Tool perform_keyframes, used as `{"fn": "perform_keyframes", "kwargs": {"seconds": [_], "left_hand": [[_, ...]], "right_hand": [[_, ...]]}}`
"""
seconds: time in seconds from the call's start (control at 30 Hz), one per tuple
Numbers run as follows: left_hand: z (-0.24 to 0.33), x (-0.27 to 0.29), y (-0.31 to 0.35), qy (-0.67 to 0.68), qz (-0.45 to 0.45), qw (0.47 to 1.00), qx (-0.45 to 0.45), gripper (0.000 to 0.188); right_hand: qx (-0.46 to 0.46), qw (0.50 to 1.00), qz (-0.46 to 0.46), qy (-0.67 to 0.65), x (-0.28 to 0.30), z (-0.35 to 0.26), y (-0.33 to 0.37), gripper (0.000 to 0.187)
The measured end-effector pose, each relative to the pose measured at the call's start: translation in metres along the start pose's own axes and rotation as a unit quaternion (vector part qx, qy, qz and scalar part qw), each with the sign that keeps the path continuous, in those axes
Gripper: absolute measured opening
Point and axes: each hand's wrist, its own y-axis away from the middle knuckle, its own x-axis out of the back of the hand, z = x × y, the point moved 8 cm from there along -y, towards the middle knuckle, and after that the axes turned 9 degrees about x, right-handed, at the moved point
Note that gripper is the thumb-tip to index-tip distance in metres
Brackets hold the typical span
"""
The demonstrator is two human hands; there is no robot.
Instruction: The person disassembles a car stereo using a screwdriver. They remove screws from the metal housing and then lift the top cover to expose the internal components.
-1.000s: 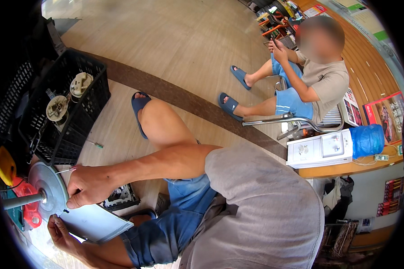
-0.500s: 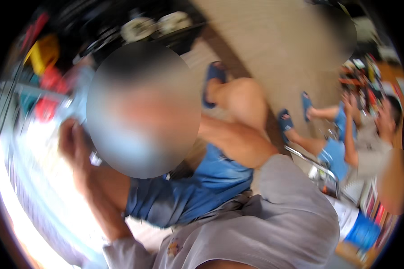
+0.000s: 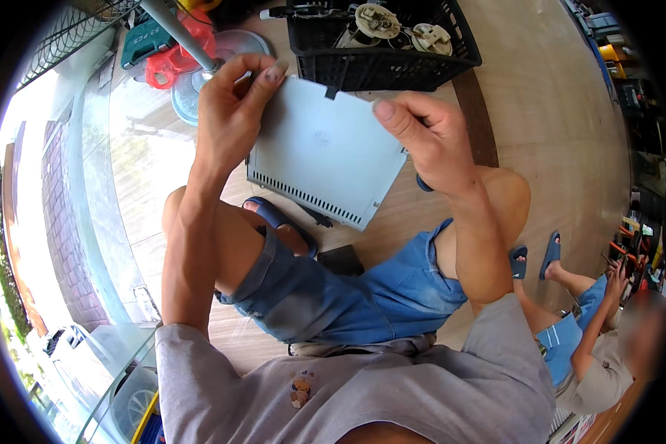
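A flat silver metal box (image 3: 322, 144) with a row of vent slots along its near edge is held up above my knees, tilted. On its far left corner my left hand (image 3: 237, 111) is closed, thumb on top. My right hand (image 3: 431, 140) grips the far right corner, with the thumb along the edge and the fingers curled. A short black tab (image 3: 331, 92) sits on the far edge between the hands. The underside of the box is hidden.
Beyond the box stands a black plastic crate (image 3: 392, 66) holding pale round parts. A teal case (image 3: 152, 41), a red bag (image 3: 189, 52) and a grey pole (image 3: 176, 33) are at far left. At right sits a person (image 3: 599, 355) in similar clothes, possibly a reflection.
My view has swung and steadied from a blurred one. Both hands now show on the metal box, in the middle of the view. The black crate now sits farther right in view.
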Motion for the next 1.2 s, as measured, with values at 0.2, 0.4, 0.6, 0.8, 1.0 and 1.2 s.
{"fn": "perform_keyframes", "kwargs": {"seconds": [0.2, 0.4, 0.6, 0.8, 1.0, 1.2], "left_hand": [[-0.001, -0.021, -0.03, 0.072, 0.014, 0.993, -0.091, 0.028], [-0.063, -0.05, -0.018, 0.138, 0.01, 0.979, 0.151, 0.07], [-0.09, -0.093, -0.005, 0.393, -0.043, 0.869, 0.299, 0.071], [-0.074, -0.114, -0.015, 0.684, -0.167, 0.691, 0.163, 0.056], [-0.048, -0.109, -0.013, 0.67, -0.176, 0.693, 0.198, 0.068], [-0.039, -0.108, -0.015, 0.723, -0.272, 0.608, 0.182, 0.078]], "right_hand": [[0.095, 0.972, 0.106, 0.186, 0.017, -0.011, -0.001, 0.027], [0.393, 0.806, 0.091, 0.432, -0.007, -0.05, 0.02, 0.01], [0.462, 0.765, 0.023, 0.449, -0.048, -0.055, 0.032, 0.018], [0.492, 0.769, -0.018, 0.408, -0.095, -0.048, 0.037, 0.033], [0.475, 0.788, -0.006, 0.391, -0.099, -0.048, 0.03, 0.034], [0.459, 0.784, -0.013, 0.419, -0.103, -0.039, 0.029, 0.042]]}}
